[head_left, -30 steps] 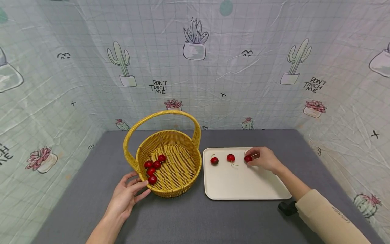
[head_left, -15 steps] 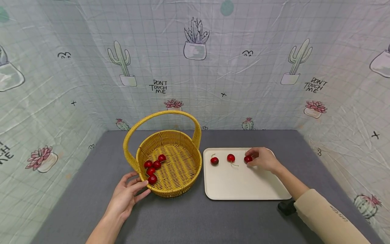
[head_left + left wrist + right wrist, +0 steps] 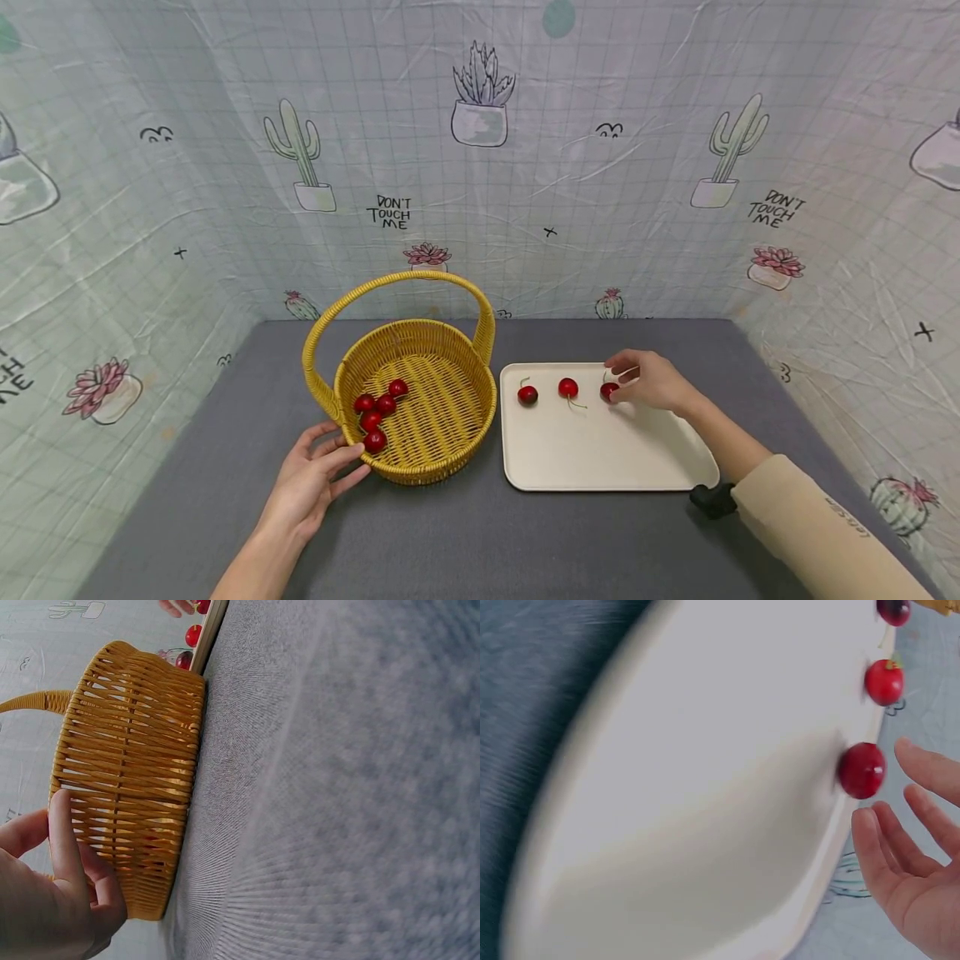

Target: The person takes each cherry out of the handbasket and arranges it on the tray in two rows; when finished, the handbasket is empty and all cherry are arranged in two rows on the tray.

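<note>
We see the person's right hand over the far right part of a cream rectangular tray; its fingers are parted and relaxed, gripping nothing. Just beside its fingertips lies a glossy dark red round cherry, the rightmost on the tray; the right wrist view shows us a gap between this fruit and the hand.

To the left of it, along the tray's far side, we find a bright red round cherry with a thin green stem, the stem pointing near and right, and then a darker red round cherry whose stem points to the far side. The three lie apart from one another.

Left of the tray stands a round yellow woven basket, upright, with a tall arched handle. We count five shiny red cherries inside, grouped at the left of its floor. The person's left hand holds the basket's near left rim, with one fingertip over the edge and other fingers against the outer wall.

A beige sleeve covers the right forearm, with a small black object beside its cuff. Beneath everything we see a grey cloth surface, and behind it a pale gridded backdrop printed with cacti.
</note>
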A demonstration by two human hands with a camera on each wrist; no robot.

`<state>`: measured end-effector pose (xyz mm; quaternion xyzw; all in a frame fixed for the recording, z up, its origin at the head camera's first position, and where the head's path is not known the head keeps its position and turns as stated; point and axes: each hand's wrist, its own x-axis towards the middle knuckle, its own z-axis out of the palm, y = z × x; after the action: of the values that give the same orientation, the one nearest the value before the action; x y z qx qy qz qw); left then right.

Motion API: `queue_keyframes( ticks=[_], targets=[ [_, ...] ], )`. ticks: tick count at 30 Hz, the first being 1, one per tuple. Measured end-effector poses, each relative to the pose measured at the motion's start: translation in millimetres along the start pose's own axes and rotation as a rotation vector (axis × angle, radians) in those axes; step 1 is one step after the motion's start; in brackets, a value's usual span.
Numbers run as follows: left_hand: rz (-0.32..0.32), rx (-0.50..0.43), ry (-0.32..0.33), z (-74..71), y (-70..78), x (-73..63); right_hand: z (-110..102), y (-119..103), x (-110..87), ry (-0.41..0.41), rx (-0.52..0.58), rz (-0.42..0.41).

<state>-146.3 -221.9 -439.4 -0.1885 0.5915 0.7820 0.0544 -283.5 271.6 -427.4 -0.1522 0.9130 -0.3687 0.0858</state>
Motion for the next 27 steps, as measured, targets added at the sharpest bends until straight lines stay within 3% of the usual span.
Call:
queue_keyframes(
  ticks=[10, 27],
  targets=[
    [0.005, -0.001, 0.001, -0.5, 0.0, -0.1, -1.1, -40.2, 9.2, -0.008, -0.049, -0.066],
    [0.01, -0.005, 0.003, 0.6, 0.0, 0.9, 27.7, -113.7, 19.0, -0.133, 0.01, -0.233]
  ],
)
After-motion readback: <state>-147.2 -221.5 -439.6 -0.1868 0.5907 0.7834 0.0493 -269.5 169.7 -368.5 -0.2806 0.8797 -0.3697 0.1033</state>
